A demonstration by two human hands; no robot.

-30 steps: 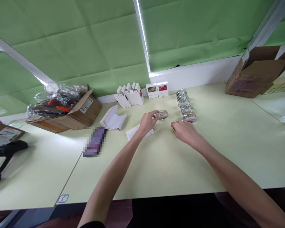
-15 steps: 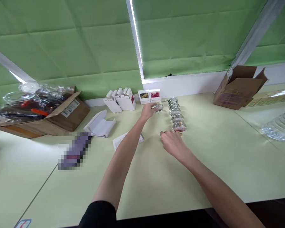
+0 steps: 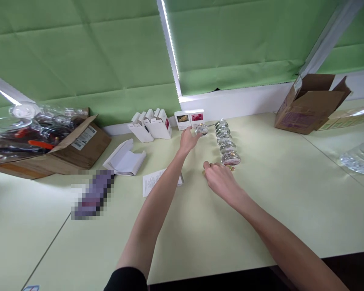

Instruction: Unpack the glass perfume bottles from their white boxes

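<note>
- Left hand (image 3: 188, 139): fingers are spread open; whether the thumb touches the bottle, I cannot tell.
- Bottle (image 3: 202, 130): on the table (image 3: 176, 238), just right of these fingers.
- Right hand (image 3: 220, 178): fingers are curled; their grip is hidden.
- Bottle row (image 3: 226, 141): beyond right hand.

Bottle (image 3: 202, 129) nearer boxes (image 3: 182, 120), left hand (image 3: 188, 140) seemingly loosened
</note>
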